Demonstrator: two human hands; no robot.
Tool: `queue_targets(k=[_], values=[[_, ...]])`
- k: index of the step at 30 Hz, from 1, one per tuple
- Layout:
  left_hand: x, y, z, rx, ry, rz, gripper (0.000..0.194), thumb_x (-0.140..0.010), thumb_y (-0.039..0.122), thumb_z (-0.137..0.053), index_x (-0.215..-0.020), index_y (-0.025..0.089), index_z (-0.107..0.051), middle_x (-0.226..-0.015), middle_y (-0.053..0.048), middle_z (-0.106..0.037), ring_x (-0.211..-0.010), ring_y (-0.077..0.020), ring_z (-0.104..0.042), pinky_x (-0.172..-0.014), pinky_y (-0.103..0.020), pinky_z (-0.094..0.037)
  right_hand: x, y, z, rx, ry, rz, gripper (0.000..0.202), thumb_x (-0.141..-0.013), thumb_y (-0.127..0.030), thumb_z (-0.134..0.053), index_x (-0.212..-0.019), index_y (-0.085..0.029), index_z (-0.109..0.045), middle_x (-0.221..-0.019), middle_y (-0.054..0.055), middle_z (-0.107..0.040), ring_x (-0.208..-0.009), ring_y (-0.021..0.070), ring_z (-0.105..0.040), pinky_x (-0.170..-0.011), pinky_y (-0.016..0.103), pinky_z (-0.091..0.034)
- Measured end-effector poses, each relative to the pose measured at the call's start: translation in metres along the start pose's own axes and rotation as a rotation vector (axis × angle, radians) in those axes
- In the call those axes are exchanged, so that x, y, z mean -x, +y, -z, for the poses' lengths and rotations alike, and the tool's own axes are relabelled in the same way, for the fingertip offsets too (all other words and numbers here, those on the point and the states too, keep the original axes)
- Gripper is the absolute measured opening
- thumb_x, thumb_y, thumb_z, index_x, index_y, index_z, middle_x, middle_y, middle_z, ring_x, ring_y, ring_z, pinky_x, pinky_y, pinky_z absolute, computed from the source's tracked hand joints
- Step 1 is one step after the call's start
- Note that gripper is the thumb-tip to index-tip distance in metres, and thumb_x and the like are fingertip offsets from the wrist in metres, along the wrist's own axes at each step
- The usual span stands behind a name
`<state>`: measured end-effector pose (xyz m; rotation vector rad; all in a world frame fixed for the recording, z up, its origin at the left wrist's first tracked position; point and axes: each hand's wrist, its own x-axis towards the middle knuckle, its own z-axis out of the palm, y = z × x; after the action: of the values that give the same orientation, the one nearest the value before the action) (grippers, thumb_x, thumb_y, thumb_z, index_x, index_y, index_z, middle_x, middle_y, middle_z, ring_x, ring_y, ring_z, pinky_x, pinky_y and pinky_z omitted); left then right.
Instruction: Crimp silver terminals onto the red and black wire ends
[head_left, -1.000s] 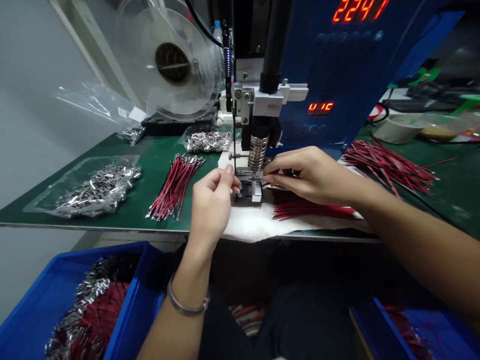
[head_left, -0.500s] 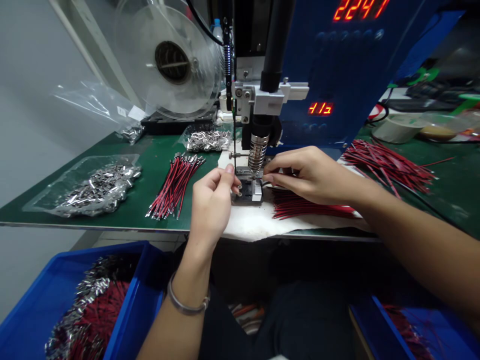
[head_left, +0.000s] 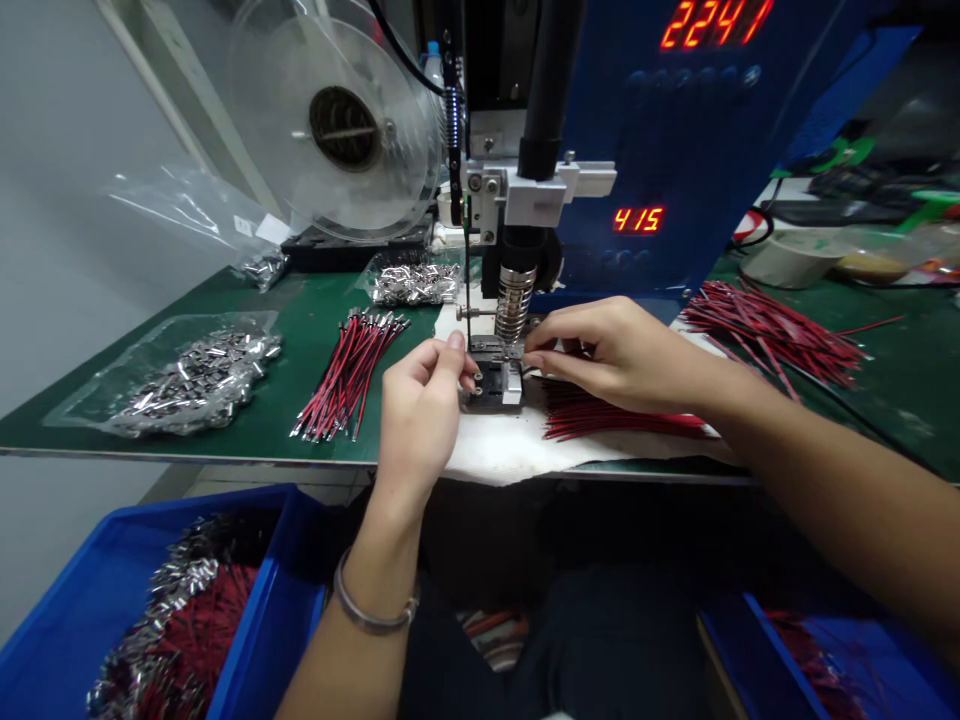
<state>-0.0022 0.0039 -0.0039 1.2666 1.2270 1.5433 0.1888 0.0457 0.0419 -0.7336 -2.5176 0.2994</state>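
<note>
At the left side of a small metal fixture [head_left: 511, 385], my left hand [head_left: 426, 405] is closed in a pinch; whatever lies between thumb and fingers is too small to make out. My right hand [head_left: 611, 352] pinches a thin dark wire [head_left: 531, 369] at the fixture's right side. Directly above the fixture stands a spring-wrapped machine head [head_left: 515, 305], with a thin vertical feed line [head_left: 467, 280] beside it. Beneath my right hand lies a bundle of red and black wires [head_left: 600, 415] on a white sheet [head_left: 487, 450].
Wires with metal ends [head_left: 349, 375] lie left of my left hand. Bags of metal terminals [head_left: 202, 375] rest farther left. More red wires [head_left: 772, 335] lie right. A blue bin [head_left: 281, 560] stands below the table edge. The blue machine housing [head_left: 637, 120] has red displays.
Both hands keep nearly the same place at the fixture. The lower red display shows different digits. The whole view has shifted very slightly.
</note>
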Motion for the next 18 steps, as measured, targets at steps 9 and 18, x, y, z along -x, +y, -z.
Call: queue_targets(k=[9,18], values=[[0.021,0.015,-0.001,-0.093,0.179,-0.089,0.031,-0.087,0.042,-0.055,-0.067,0.019,-0.062,-0.067,-0.004,-0.062,-0.064,-0.0149,-0.057,-0.055,-0.025,-0.043,0.004,-0.01,0.006,-0.001,0.115,0.06,0.015,-0.087,-0.022,-0.059,-0.083,-0.014,-0.07,-0.071,0.003,-0.07,-0.058,0.0104,-0.059,-0.055,0.023,-0.044],[0.071,0.025,-0.027,-0.104,-0.192,-0.065,0.018,-0.082,0.028,-0.065,-0.095,0.024,-0.076,-0.074,-0.001,-0.069,-0.068,-0.0178,-0.062,-0.06,-0.027,-0.049,0.013,-0.03,0.002,-0.412,0.268,0.116,0.012,-0.083,-0.035,-0.067,-0.082,-0.023,-0.071,-0.08,0.007,-0.073,-0.083,0.0229,-0.069,-0.072,0.034,-0.055]])
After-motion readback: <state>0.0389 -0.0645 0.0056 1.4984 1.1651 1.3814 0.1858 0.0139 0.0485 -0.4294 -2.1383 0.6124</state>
